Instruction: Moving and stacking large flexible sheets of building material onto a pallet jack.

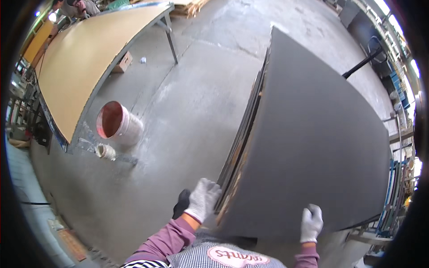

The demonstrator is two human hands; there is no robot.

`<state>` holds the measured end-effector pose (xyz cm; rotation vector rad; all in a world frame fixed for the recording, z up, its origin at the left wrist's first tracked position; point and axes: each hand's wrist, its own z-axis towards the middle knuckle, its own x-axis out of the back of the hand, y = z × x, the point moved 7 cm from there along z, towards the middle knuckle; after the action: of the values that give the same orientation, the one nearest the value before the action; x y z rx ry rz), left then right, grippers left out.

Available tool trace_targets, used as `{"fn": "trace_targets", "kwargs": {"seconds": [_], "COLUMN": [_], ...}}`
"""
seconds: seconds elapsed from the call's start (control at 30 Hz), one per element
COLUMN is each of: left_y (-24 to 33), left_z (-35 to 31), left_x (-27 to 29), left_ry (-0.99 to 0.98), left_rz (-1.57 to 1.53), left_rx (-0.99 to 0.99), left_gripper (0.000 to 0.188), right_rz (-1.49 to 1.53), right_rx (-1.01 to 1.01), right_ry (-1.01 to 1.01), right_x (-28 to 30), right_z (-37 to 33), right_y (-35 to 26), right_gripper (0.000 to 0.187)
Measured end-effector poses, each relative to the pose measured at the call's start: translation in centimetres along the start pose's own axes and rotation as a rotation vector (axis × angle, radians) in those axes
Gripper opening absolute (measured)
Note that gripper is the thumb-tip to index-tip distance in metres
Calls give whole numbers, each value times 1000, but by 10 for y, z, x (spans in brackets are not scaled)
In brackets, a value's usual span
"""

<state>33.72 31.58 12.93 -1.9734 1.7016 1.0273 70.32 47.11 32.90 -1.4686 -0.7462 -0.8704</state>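
A stack of large dark grey panels (308,147) lies in front of me, its rough, layered left edge facing the open floor. My left hand (203,198), in a pale knit glove, is beside the near left corner of this stack. Its fingers are partly bent and close to the edges of the lower boards; whether they touch is unclear. My right hand (311,223), gloved the same way, is over the near part of the top panel. Its fingers are loosely curved and apart, with nothing seen between them. Both gloved hands appear empty.
To the left stands a metal-legged table bearing a large tan sheet (89,53). A red-stained white bucket (132,129) and a small pale pot (106,152) stand on the floor. A person (85,8) leans over the table's far end. A black handle (362,64) rises beyond the stack.
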Motion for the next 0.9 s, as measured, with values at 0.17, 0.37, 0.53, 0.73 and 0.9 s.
{"fn": "trace_targets", "kwargs": {"seconds": [0.17, 0.37, 0.53, 0.73, 0.9], "left_y": [180, 311, 287, 260, 262], "left_z": [-104, -235, -212, -220, -268], "left_x": [145, 275, 258, 273, 320], "left_ry": [713, 1138, 958, 819, 969], "left_rz": [576, 909, 1066, 962, 853], "left_rx": [-76, 106, 314, 336, 325], "left_gripper": [34, 30, 27, 28, 28], "right_rz": [-68, -140, -156, -177, -185], "right_rx": [548, 673, 646, 648, 608], "right_ry": [-166, 54, 34, 13, 21], "right_x": [-139, -158, -167, -171, -167], "right_z": [-61, -72, -75, -78, -78], "right_y": [-144, -132, -131, -127, -119], "right_gripper": [42, 40, 40, 39, 41]}}
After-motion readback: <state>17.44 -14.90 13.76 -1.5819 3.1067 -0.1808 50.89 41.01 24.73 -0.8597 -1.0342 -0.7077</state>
